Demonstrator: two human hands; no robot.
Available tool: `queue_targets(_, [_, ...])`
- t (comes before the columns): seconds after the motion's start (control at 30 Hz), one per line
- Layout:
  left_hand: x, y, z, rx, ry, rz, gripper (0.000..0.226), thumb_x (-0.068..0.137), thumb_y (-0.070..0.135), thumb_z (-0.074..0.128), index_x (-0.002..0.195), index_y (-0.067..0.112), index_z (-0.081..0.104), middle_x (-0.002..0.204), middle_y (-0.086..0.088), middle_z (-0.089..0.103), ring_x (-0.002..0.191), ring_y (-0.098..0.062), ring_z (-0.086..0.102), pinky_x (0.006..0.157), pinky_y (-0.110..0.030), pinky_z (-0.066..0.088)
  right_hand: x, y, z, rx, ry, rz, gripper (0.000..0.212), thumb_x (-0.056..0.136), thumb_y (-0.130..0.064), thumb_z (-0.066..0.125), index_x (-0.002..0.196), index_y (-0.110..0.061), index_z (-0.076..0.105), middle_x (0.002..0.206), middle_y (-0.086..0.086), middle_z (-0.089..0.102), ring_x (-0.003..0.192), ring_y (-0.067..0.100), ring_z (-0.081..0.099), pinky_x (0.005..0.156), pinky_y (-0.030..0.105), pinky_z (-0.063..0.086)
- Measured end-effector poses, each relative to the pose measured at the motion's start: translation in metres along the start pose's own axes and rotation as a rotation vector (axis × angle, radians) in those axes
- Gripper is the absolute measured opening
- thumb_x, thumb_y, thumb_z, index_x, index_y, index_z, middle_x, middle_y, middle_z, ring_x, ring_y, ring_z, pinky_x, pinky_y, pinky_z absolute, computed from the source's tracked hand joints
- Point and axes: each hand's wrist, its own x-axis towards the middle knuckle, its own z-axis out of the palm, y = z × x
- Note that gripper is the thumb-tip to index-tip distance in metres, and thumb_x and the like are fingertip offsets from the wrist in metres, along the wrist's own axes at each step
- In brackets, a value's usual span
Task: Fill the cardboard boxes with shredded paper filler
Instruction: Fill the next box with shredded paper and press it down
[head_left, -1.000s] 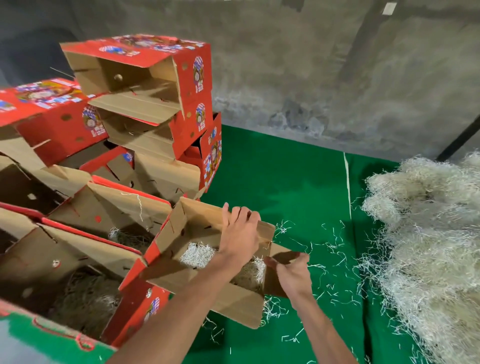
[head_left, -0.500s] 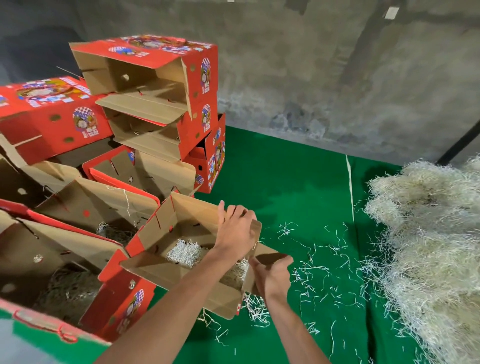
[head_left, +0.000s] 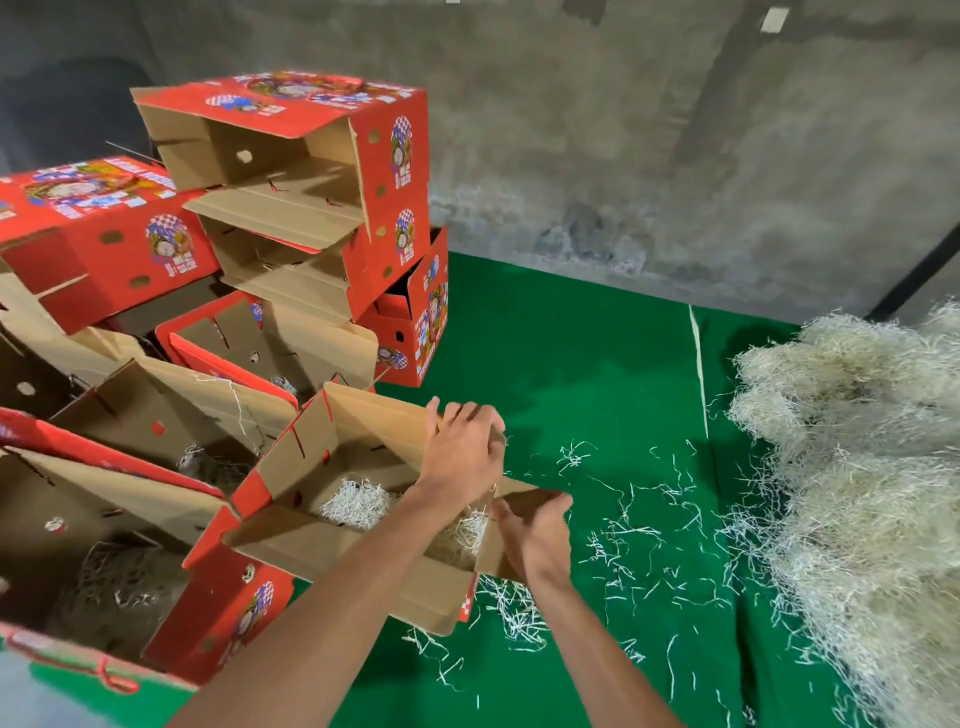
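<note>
Left hand: your left hand (head_left: 460, 457) lies over the far right corner of the open box (head_left: 332, 540); the fingers are curled over the rim there, close together, and grip the cardboard.
Right hand: your right hand (head_left: 535, 535) holds the brown side flap (head_left: 519, 501) at the right end of the box; the thumb is on top of it and the fingers bend around it.
Box: plain brown corrugated cardboard inside, glossy red print outside, a rectangular shape with flaps standing open; it sits directly under both your hands.
Filler in box: a small tuft of pale shredded paper (head_left: 358, 501) lies on the box bottom, just left of your left wrist; thin, curly strips.
Big pile: a large fluffy heap of filler (head_left: 857, 467) is well to the right of your right fingers.
Loose strips: scattered strands (head_left: 639, 525) lie on the green cloth (head_left: 571, 338), between your right hand and the heap.
Other boxes: stacked red boxes (head_left: 311, 197) stand beyond and to the left of your left fingers.
</note>
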Motion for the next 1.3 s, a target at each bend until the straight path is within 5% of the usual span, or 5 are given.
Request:
queue_targets(0.43, [0.057, -0.019, -0.056, -0.187, 0.322, -0.084, 0.04, 0.09, 0.015, 0.065, 0.125, 0.018, 0.047, 0.128, -0.002, 0.049, 0.119, -0.022, 0.045, 0.098, -0.04, 0.046, 0.037, -0.109, -0.015, -0.049, 0.071, -0.312, 0.034, 0.093, -0.046, 0.059, 0.116, -0.022, 0.05, 0.11, -0.001, 0.063, 0.096, 0.023, 0.065, 0.085, 0.039, 0.054])
queue_targets(0.67, [0.133, -0.064, -0.142, -0.293, 0.806, -0.189, 0.083, 0.08, 0.016, 0.076, 0.146, 0.003, 0.027, 0.152, -0.015, 0.028, 0.144, -0.03, 0.025, 0.118, -0.043, 0.029, 0.057, -0.204, 0.013, 0.018, 0.025, -0.495, 0.034, 0.091, -0.049, 0.059, 0.114, -0.027, 0.047, 0.107, -0.009, 0.063, 0.092, 0.016, 0.065, 0.083, 0.038, 0.054])
queue_targets(0.87, [0.206, -0.093, -0.183, -0.215, 0.629, -0.291, 0.074, 0.081, 0.036, 0.078, 0.135, 0.0, 0.043, 0.126, -0.017, 0.056, 0.122, -0.036, 0.051, 0.102, -0.048, 0.042, 0.075, -0.268, 0.041, 0.071, -0.011, -0.574, 0.043, 0.09, -0.047, 0.058, 0.126, -0.026, 0.048, 0.112, -0.01, 0.065, 0.101, 0.012, 0.065, 0.09, 0.038, 0.054])
queue_targets(1.07, [0.247, -0.106, -0.188, -0.369, 0.403, -0.191, 0.045, 0.086, -0.002, 0.053, 0.13, 0.005, 0.048, 0.11, -0.023, 0.069, 0.103, -0.046, 0.063, 0.081, -0.042, 0.052, 0.096, -0.287, 0.055, 0.114, -0.095, -0.584, 0.042, 0.093, -0.05, 0.057, 0.129, -0.032, 0.046, 0.115, -0.015, 0.064, 0.103, 0.002, 0.063, 0.092, 0.033, 0.054])
queue_targets(1.3, [0.233, -0.064, -0.188, -0.404, 0.31, 0.001, 0.048, 0.09, -0.003, 0.047, 0.134, 0.012, 0.056, 0.115, -0.012, 0.072, 0.11, -0.037, 0.064, 0.09, -0.038, 0.052, 0.106, -0.268, 0.017, 0.177, -0.031, -0.605, 0.04, 0.099, -0.056, 0.047, 0.133, -0.037, 0.039, 0.114, -0.027, 0.057, 0.096, -0.018, 0.055, 0.076, 0.009, 0.04])
